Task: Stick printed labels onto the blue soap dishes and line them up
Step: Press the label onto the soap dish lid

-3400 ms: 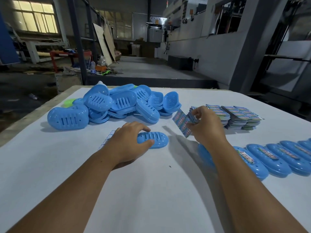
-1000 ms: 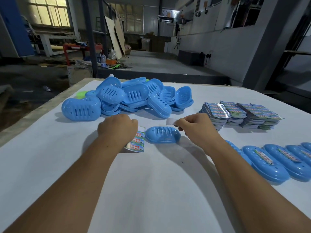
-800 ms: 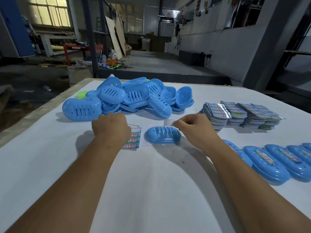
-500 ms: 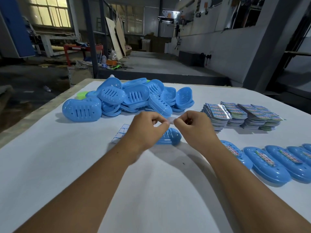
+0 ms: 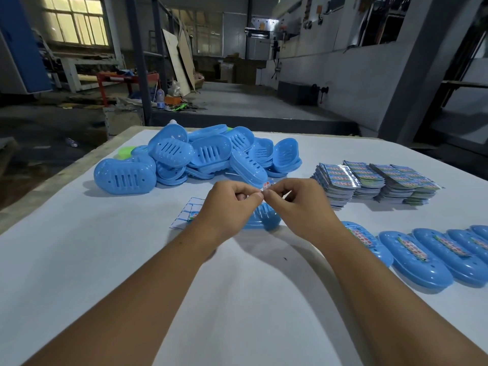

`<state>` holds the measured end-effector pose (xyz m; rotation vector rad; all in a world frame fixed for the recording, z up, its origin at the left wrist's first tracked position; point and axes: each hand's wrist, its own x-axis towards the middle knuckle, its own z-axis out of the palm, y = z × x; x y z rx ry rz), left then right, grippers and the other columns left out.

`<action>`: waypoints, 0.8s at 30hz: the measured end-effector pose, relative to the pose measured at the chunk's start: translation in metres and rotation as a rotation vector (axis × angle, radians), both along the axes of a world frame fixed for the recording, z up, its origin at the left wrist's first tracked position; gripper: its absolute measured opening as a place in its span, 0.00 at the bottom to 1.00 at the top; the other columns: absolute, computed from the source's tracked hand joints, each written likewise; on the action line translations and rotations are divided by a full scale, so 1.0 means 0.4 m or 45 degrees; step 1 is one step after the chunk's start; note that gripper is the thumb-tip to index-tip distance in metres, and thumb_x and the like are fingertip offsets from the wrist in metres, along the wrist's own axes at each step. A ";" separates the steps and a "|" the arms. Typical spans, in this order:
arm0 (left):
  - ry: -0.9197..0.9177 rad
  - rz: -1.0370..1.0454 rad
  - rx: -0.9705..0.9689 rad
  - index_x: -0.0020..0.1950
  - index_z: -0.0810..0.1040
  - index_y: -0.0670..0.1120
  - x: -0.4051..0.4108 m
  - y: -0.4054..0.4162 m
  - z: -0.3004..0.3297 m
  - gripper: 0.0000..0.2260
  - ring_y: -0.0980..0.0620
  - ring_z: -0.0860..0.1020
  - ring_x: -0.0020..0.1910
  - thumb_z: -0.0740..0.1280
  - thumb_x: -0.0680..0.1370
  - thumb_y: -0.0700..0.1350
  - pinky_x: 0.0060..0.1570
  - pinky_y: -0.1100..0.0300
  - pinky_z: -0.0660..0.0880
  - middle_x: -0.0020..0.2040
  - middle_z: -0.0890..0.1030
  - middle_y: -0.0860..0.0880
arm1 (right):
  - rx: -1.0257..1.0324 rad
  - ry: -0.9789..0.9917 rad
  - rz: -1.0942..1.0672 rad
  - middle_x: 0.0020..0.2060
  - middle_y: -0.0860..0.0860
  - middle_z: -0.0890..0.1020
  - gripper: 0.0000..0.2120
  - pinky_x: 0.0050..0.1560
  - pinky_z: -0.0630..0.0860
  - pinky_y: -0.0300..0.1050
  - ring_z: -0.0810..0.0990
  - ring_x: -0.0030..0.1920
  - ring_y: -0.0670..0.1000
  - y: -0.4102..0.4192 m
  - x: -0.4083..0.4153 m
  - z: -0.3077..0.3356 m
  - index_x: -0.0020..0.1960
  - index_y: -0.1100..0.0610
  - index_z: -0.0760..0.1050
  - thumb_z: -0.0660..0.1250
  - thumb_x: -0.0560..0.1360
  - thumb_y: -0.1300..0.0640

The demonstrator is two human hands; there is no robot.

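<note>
A small printed label [image 5: 267,185] is pinched between the fingertips of my left hand [image 5: 228,207] and my right hand [image 5: 295,204], held just above a single blue soap dish [image 5: 265,219] that lies upside down on the white table [image 5: 79,260]. Both hands partly hide the dish. A label sheet [image 5: 186,215] lies flat to its left, half under my left wrist. A row of labelled blue dishes [image 5: 417,260] runs along the right. A pile of unlabelled blue dishes [image 5: 200,157] sits at the back.
Stacks of printed label sheets [image 5: 369,183] stand at the back right of the table. A green object [image 5: 126,151] peeks from behind the pile. The table's left edge [image 5: 52,180] drops to a dark workshop floor with machinery beyond.
My left hand left the label sheet on the table and came right to meet my right hand. Both hands now pinch one small label above the dish.
</note>
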<state>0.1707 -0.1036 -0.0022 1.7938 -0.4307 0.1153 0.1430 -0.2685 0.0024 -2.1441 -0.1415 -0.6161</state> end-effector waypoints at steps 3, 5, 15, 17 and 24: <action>-0.018 0.029 -0.008 0.41 0.85 0.50 0.002 0.006 0.003 0.06 0.56 0.64 0.27 0.72 0.77 0.48 0.30 0.64 0.65 0.27 0.65 0.55 | -0.042 -0.007 0.081 0.33 0.44 0.82 0.07 0.28 0.63 0.31 0.68 0.24 0.43 -0.004 -0.002 0.000 0.44 0.50 0.86 0.72 0.77 0.49; -0.031 0.051 -0.011 0.41 0.86 0.51 0.004 0.010 0.005 0.07 0.55 0.63 0.28 0.72 0.76 0.51 0.33 0.59 0.65 0.29 0.64 0.53 | -0.069 0.000 0.113 0.30 0.38 0.80 0.06 0.27 0.62 0.30 0.67 0.23 0.44 -0.005 -0.004 0.000 0.49 0.48 0.86 0.70 0.79 0.49; 0.009 0.073 0.021 0.39 0.84 0.48 0.021 0.011 0.002 0.07 0.58 0.65 0.24 0.73 0.75 0.49 0.28 0.64 0.66 0.23 0.68 0.58 | 0.112 0.116 -0.164 0.28 0.42 0.79 0.08 0.32 0.67 0.36 0.71 0.27 0.41 -0.026 0.014 0.003 0.41 0.50 0.86 0.72 0.75 0.47; 0.024 0.098 0.041 0.39 0.84 0.48 0.025 0.014 0.002 0.07 0.58 0.69 0.25 0.73 0.75 0.49 0.29 0.60 0.69 0.23 0.72 0.56 | 0.129 0.147 -0.153 0.24 0.43 0.75 0.10 0.29 0.65 0.36 0.67 0.25 0.42 -0.024 0.013 0.003 0.39 0.53 0.85 0.72 0.74 0.48; 0.080 0.292 0.229 0.38 0.84 0.44 0.038 0.027 -0.003 0.13 0.49 0.80 0.34 0.72 0.72 0.53 0.40 0.53 0.80 0.35 0.84 0.46 | 0.130 0.329 -0.143 0.25 0.49 0.67 0.21 0.27 0.60 0.38 0.61 0.29 0.48 -0.012 0.019 -0.009 0.40 0.67 0.80 0.74 0.72 0.47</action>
